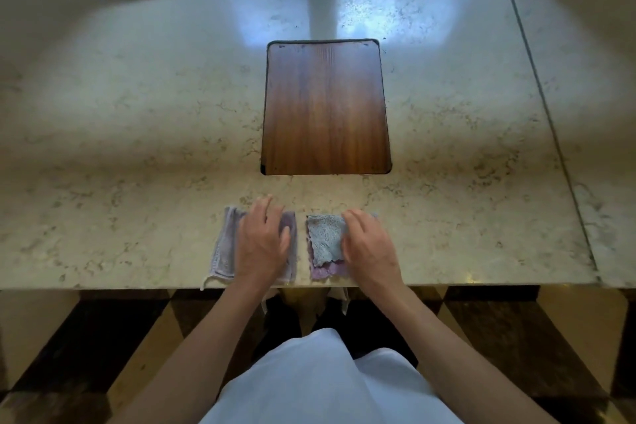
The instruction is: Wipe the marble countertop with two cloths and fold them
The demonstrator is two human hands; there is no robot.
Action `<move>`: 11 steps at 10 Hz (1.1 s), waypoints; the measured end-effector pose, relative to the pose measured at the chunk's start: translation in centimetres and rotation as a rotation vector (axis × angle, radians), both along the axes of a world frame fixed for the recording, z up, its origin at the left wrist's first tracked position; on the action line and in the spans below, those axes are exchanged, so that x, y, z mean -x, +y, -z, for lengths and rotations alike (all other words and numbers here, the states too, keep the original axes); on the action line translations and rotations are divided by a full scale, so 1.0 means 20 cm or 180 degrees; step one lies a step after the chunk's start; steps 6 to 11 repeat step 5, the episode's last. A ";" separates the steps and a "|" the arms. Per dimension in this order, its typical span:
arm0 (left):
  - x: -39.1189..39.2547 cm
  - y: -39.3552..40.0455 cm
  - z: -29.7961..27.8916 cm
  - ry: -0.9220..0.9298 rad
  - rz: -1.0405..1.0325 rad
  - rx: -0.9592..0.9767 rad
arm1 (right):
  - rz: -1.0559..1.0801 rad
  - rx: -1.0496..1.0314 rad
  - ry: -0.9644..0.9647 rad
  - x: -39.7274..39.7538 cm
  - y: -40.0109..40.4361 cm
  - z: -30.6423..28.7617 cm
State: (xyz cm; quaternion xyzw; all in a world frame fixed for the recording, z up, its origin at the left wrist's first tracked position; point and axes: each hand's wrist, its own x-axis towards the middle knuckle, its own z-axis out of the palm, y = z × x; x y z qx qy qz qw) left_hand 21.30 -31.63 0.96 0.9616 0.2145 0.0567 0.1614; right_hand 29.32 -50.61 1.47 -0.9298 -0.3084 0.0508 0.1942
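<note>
Two folded cloths lie side by side, apart, at the marble bench's [137, 134] near edge: a lilac cloth [225, 248] left, a grey-over-pink cloth [325, 241] right (edges uneven).

1. Two folded cloths lie side by side at the near edge of the countertop [137, 134] — left cloth [225, 251], right cloth [325, 239], apart.
2. One hand rests on each — left hand [263, 239], right hand [370, 246].
3. Behind them, the wooden panel [326, 107] sits set into the countertop.

Bare marble countertop [137, 134] surrounds the wooden inset [325, 107].
</note>
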 end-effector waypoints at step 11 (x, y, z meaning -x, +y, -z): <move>0.22 0.13 0.08 0.0813 -0.0187 0.0242 | 0.0057 0.0554 0.0794 0.07 0.03 0.01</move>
